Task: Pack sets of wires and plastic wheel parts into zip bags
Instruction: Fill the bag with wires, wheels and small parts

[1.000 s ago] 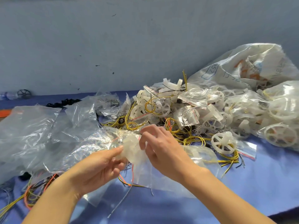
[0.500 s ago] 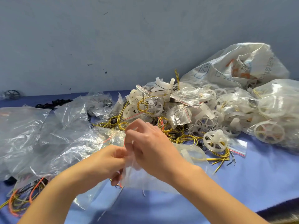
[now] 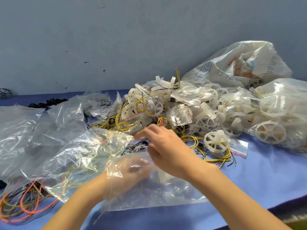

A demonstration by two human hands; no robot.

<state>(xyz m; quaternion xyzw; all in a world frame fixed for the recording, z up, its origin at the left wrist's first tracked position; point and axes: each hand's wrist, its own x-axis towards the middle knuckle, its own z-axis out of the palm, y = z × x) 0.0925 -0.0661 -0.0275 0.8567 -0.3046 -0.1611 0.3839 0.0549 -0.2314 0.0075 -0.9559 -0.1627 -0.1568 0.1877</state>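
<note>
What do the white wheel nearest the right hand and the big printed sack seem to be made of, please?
White wheel: likely moulded plastic, matt, milky-translucent, even thin spokes. Printed sack: probably woven plastic, slightly glossy; it creases stiffly and lets light through.

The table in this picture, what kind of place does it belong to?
Probably a small hand-packing workshop: heaped plastic wheels, loose yellow wires and clear zip bags cover the blue table.

A blue tablecloth (image 3: 265,180) lay under the grip; a scuffed grey-blue wall (image 3: 116,39) rose behind it; a printed woven sack (image 3: 232,67) slumped far right of it.
</note>
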